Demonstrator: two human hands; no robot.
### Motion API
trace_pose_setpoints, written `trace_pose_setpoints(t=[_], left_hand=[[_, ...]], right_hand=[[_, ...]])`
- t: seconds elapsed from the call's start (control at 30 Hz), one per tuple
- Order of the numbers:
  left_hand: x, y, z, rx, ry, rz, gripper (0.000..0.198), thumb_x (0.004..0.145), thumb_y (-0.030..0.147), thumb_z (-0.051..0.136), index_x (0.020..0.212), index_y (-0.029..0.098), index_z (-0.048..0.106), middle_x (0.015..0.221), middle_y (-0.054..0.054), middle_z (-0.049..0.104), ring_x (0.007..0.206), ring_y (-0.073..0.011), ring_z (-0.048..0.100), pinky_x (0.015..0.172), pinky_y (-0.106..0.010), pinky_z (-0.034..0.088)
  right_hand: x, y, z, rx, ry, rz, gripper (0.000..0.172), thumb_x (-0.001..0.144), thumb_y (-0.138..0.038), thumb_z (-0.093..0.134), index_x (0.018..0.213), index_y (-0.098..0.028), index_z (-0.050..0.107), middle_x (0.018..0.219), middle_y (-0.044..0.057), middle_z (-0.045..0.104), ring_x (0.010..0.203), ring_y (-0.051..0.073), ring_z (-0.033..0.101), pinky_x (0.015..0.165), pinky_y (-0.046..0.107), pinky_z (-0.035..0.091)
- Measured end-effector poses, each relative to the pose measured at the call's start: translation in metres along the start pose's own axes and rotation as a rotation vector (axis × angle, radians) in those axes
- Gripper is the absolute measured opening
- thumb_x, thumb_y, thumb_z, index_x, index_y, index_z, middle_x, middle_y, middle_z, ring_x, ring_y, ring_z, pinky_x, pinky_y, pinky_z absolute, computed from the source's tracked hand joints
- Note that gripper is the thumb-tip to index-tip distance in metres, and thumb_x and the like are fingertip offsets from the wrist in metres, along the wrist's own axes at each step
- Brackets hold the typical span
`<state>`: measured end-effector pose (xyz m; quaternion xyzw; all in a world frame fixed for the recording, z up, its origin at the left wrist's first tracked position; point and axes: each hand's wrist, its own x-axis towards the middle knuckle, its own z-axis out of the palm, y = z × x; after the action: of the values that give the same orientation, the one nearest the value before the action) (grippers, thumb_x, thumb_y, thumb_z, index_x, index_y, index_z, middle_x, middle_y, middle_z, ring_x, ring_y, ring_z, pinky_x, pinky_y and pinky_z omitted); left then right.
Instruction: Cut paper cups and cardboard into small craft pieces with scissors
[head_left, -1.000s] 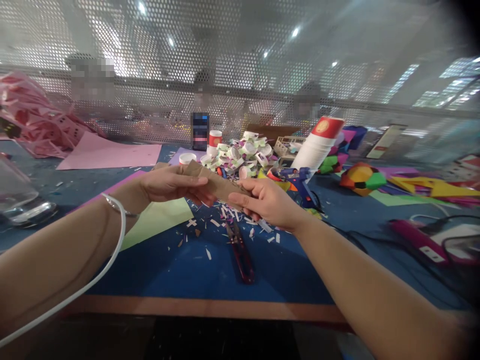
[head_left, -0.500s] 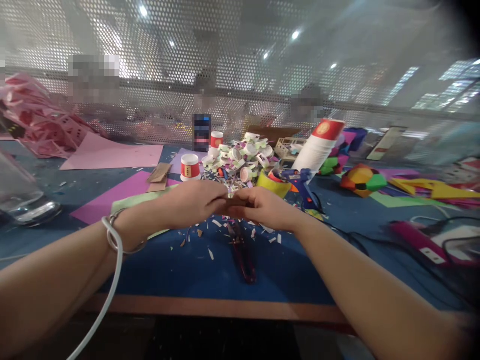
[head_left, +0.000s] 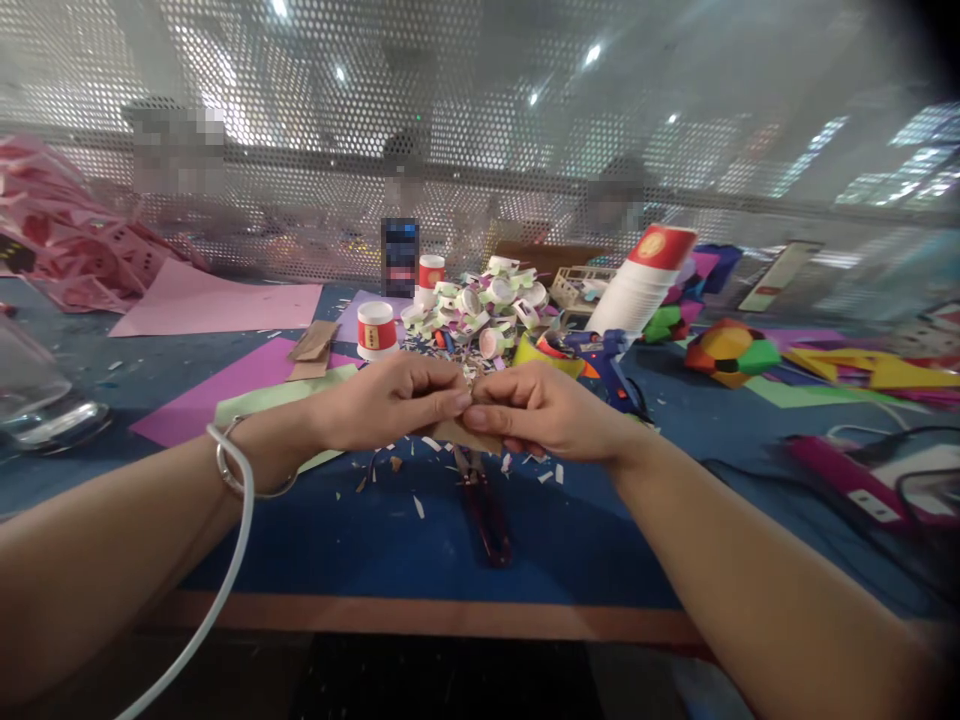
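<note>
Craft workspace, coloured paper sheets [head_left: 217, 300], scattered scraps [head_left: 420, 508], glue gun [head_left: 611, 365], snips [head_left: 486, 510], stacked paper cups [head_left: 637, 285]

Objects are lying across a table [head_left: 337, 560].
The left hand [head_left: 397, 400] and right hand [head_left: 536, 405] are holding cardboard [head_left: 466, 436] above snips [head_left: 487, 520]. Beyond them, a heap of cups [head_left: 499, 292] is sitting between a single cup [head_left: 376, 332], left, and a glue gun [head_left: 613, 368], right; a phone [head_left: 400, 258] is standing behind the single cup.
</note>
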<state>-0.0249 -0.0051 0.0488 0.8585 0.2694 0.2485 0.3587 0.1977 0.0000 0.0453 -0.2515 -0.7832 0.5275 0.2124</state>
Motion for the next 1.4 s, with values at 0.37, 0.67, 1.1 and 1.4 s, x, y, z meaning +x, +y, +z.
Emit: trace_pose_setpoints(t=[0.37,0.67,1.1,1.4], left_hand=[[0.001,-0.008,0.025,-0.642,0.217,-0.18,0.028,0.094,0.039,0.06,0.076,0.017,0.058,0.05,0.005,0.047,0.039,-0.0056,0.031,0.038,-0.02,0.018],[0.007,-0.006,0.029,-0.859,0.279,-0.205,0.022,0.088,0.032,0.067,0.076,0.015,0.06,0.06,0.004,0.047,0.05,-0.0055,0.041,0.047,-0.016,0.034],[0.003,-0.008,0.007,-0.363,0.062,-0.121,0.033,0.097,0.04,0.056,0.074,0.016,0.053,0.056,0.005,0.048,0.044,-0.0048,0.037,0.041,-0.017,0.026],[-0.003,-0.006,0.0,-0.54,-0.228,-0.277,0.033,0.094,0.04,0.061,0.073,0.014,0.066,0.048,0.003,0.051,0.038,-0.0059,0.039,0.038,-0.02,0.025]], right_hand=[[-0.001,-0.006,0.002,-0.094,0.201,-0.263,0.038,0.093,-0.028,0.068,0.062,-0.015,0.051,0.059,-0.006,0.039,0.053,0.004,0.034,0.046,0.021,0.024],[-0.001,-0.012,0.007,-0.147,0.309,-0.306,0.031,0.091,-0.028,0.071,0.066,-0.014,0.06,0.061,-0.005,0.047,0.055,0.005,0.04,0.05,0.022,0.03],[-0.003,0.002,-0.005,0.055,0.056,0.036,0.026,0.083,-0.034,0.078,0.076,-0.016,0.06,0.053,-0.008,0.053,0.039,0.003,0.044,0.036,0.016,0.032],[-0.004,-0.004,-0.003,0.031,-0.029,-0.002,0.031,0.086,-0.035,0.075,0.07,-0.016,0.057,0.051,-0.008,0.047,0.042,0.003,0.041,0.038,0.017,0.027]])
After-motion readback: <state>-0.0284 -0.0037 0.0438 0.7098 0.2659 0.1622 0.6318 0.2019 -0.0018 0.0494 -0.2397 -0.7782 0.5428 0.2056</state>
